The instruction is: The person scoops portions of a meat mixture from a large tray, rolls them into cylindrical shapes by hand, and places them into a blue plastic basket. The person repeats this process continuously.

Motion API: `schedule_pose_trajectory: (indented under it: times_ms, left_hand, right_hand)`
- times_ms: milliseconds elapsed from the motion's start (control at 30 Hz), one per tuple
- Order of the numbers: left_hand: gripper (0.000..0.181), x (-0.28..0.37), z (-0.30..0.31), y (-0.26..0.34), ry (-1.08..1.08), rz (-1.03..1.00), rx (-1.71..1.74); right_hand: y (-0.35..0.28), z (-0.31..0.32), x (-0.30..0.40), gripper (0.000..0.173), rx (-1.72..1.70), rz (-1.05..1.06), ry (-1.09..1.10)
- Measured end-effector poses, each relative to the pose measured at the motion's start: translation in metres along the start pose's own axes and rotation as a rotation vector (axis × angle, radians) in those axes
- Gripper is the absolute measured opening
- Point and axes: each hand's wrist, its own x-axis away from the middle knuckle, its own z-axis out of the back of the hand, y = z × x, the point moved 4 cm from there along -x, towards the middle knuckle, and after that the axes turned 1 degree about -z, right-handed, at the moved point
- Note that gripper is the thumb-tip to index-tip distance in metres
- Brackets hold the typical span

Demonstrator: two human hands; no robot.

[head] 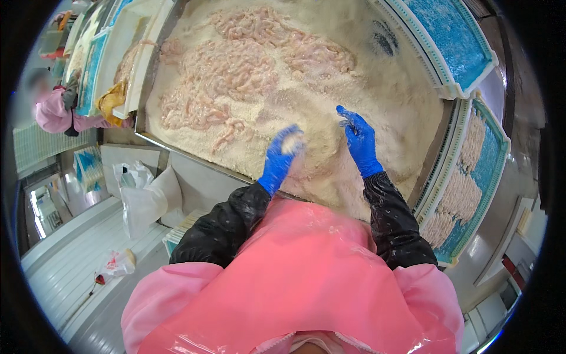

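Note:
My left hand point(280, 157), in a blue glove, curls around a pale crumb-covered lump point(291, 144). Motion blur hides whether the lump is loose crumbs or coated meat. To its right, my right hand point(360, 140) is over the crumbs with its fingers apart, holding nothing I can see; crumbs cling to the glove. Both are above a deep bed of pale breading crumbs point(393, 119) in a large metal-rimmed tray point(194, 160). Raw pink meat strips point(230, 71) lie heaped on the crumbs at the upper left, and a few stray strips point(230, 132) trail towards my left hand.
On the right, a blue-bottomed tray point(491, 177) holds rows of coated strips point(460, 194); another blue tray point(446, 35) sits above it. A white tub point(132, 95) stands beyond the left rim, near a co-worker in pink point(53, 110). White bags point(146, 199) lie lower left.

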Motion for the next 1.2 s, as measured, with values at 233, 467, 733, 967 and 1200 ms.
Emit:
schedule_pose_trajectory:
  times_ms: [233,467,733,967,1200]
  left_hand:
    - [0.055,0.0,0.005,0.014,-0.309,0.499,1.007]
    - [0.054,-0.002,0.004,0.002,-0.398,0.295,0.229]
    - [0.036,-0.008,0.009,0.017,-0.092,0.282,0.241]
    - [0.03,-0.006,-0.009,0.024,-0.129,-0.029,-0.134]
    - [0.028,-0.001,-0.067,-0.017,-0.248,0.573,0.836]
  right_hand:
    - [0.001,-0.019,0.007,0.032,0.218,0.06,-0.032]
    - [-0.057,-0.05,0.024,0.031,0.393,0.265,-0.185]
    - [-0.021,-0.034,0.047,0.023,-0.36,-0.467,-0.144]
    - [-0.008,-0.005,0.058,0.02,-0.596,-0.494,0.005]
    - [-0.042,-0.006,0.068,0.016,0.112,-0.248,-0.024]
